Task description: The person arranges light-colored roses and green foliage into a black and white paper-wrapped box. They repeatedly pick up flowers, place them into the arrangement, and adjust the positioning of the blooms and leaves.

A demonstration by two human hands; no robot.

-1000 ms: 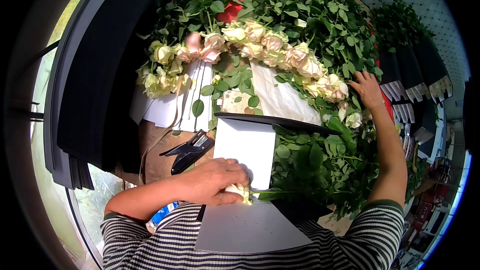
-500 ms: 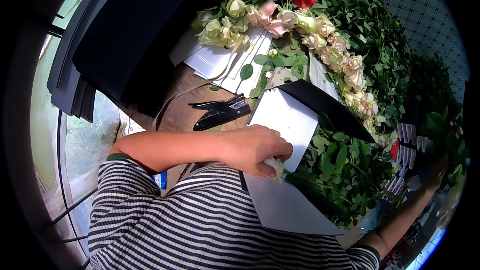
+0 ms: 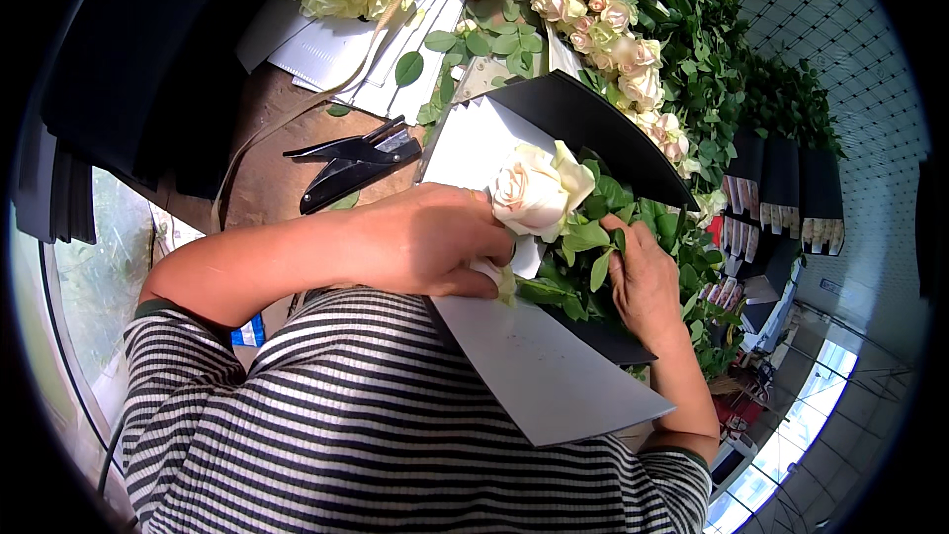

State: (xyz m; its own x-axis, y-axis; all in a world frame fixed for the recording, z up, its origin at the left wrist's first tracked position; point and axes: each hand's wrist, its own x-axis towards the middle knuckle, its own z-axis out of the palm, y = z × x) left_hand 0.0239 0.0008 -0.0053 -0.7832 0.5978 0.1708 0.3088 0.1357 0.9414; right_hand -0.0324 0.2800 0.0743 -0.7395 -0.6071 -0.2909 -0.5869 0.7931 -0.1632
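Observation:
My left hand [image 3: 450,240] is closed around a pale rose [image 3: 502,280], of which only part of the bloom shows between the fingers. Just beyond it, a larger cream rose [image 3: 534,196] with green leaves lies over a folded sheet, black on one face and white on the other [image 3: 470,143]. My right hand [image 3: 645,282] grips this rose's leafy stem, thumb and fingers bent around the foliage. The sheet's near flap [image 3: 554,376] sticks out in front of my striped shirt; its far flap [image 3: 598,124] stands up black behind the blooms.
A black hand stapler [image 3: 356,166] lies on the brown table [image 3: 287,109] to the left. Behind it are white corrugated sheets [image 3: 346,49] and a tan strap [image 3: 297,109]. Cream and pink roses [image 3: 633,69] line the back, with dense foliage. Large black sheets [image 3: 129,69] hang at upper left.
My right hand has come in from the far right, bringing a cream rose over the folded sheet. My left hand still holds its rose. The whole view has shifted.

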